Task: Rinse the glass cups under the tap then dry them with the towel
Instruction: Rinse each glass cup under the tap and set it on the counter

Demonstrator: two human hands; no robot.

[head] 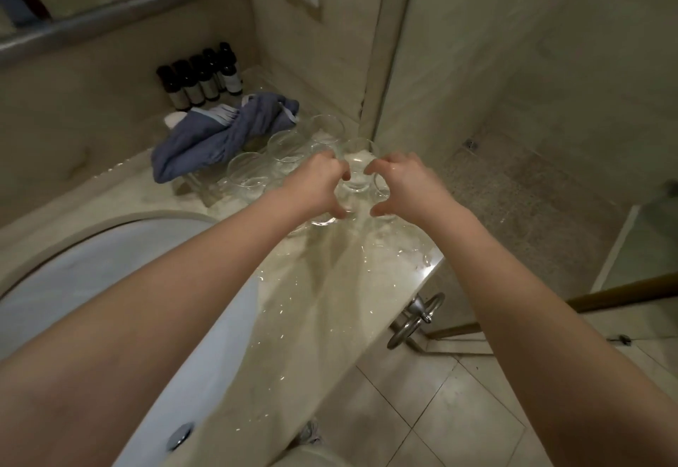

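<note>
- The left hand and right hand reached side by side, fingers and thumbs curled around glass cups; exactly which cup each gripped could not be told.
- The cups stood upright, mouths up, clustered on the wet counter close to its right edge.
- The blue towel lay crumpled just behind them, near dark bottles.
- The sink opened to the left.
</note>
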